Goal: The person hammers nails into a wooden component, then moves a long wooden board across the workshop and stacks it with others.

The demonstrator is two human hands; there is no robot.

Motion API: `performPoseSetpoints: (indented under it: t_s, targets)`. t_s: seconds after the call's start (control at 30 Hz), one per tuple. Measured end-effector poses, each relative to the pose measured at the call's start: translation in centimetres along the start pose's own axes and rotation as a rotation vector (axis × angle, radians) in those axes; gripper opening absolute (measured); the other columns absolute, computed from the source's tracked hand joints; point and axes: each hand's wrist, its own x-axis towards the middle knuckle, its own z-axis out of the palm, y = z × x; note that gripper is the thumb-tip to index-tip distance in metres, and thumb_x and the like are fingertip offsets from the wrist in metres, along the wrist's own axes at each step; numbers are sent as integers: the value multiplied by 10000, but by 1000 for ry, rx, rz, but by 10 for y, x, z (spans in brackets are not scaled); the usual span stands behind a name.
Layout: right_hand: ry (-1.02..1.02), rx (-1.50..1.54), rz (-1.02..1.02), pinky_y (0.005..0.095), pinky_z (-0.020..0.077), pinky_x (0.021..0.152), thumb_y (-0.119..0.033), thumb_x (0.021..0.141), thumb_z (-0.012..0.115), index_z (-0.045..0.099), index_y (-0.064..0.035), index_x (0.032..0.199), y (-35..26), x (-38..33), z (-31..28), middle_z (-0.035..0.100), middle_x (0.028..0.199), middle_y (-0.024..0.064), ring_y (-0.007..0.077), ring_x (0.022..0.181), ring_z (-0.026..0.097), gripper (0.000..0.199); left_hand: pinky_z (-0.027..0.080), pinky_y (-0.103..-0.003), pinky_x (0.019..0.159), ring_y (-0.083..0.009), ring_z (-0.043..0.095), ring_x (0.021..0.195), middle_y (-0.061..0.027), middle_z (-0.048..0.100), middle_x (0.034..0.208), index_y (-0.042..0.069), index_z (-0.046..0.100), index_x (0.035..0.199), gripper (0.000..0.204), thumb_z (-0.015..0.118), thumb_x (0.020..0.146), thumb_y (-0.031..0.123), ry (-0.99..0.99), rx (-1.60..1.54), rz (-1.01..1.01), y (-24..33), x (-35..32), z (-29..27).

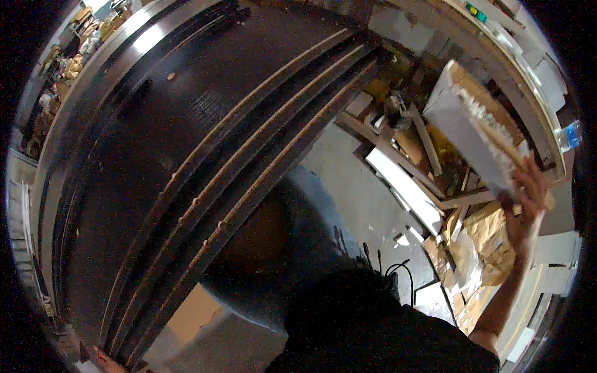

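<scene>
The person's dark shirt (373,336) fills the lower edge of the view. The right hand (528,193) is raised out to the right, fingers grasping the lower end of a flat grey board (463,127) with a ragged pale edge, held tilted above cardboard scraps (485,242) on the floor. The left hand (107,360) rests at the bottom corner of stacked dark panels (186,137); its grip cannot be told.

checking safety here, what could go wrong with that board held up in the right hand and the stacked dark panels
1. The right hand grips the pale board by one end, raised over the littered floor; it might slip and drop.
2. The left hand touches only a low corner of the dark panels; they could slide.
3. A black cable underfoot may trip.
</scene>
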Motion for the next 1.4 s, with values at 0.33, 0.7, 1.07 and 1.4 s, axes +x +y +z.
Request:
performPoseSetpoints:
  t_s: [0.33, 0.7, 1.07, 1.4]
  targets:
    - [-56, 318, -98, 527, 311, 950, -114, 654, 697, 631, -79, 887, -88, -99, 320, 594, 1041, 67, 322, 1153, 457, 245, 310, -400, 1047, -290, 331, 1311, -135, 274, 1460, 94, 201, 1443, 523, 315, 933, 89, 57, 333, 662, -172, 133, 29]
    - [-415, 328, 43, 619, 191, 1037, -219, 837, 516, 595, -86, 1150, -206, -216, 546, 471, 1301, 163, 395, 1266, 326, 350, 340, -379, 995, -271, 400, 1182, -133, 377, 1292, 69, 331, 1303, 399, 381, 915, 145, 75, 271, 383, -104, 98, -5]
    - [-578, 657, 249, 507, 367, 948, -210, 860, 509, 610, -36, 983, -223, -172, 515, 564, 1097, 195, 374, 1100, 492, 235, 370, -357, 944, -251, 468, 1054, -130, 480, 1124, 44, 461, 1163, 309, 448, 897, 200, 316, -205, 221, 47, -110, 12]
    - [-1019, 450, 526, 527, 433, 915, -372, 739, 699, 211, -214, 1436, -234, -135, 548, 226, 1427, 254, 489, 1284, 252, 866, 397, -338, 897, -234, 530, 937, -127, 573, 971, 21, 580, 1036, 286, 508, 881, 251, -457, -999, -1, 60, -323, 151]
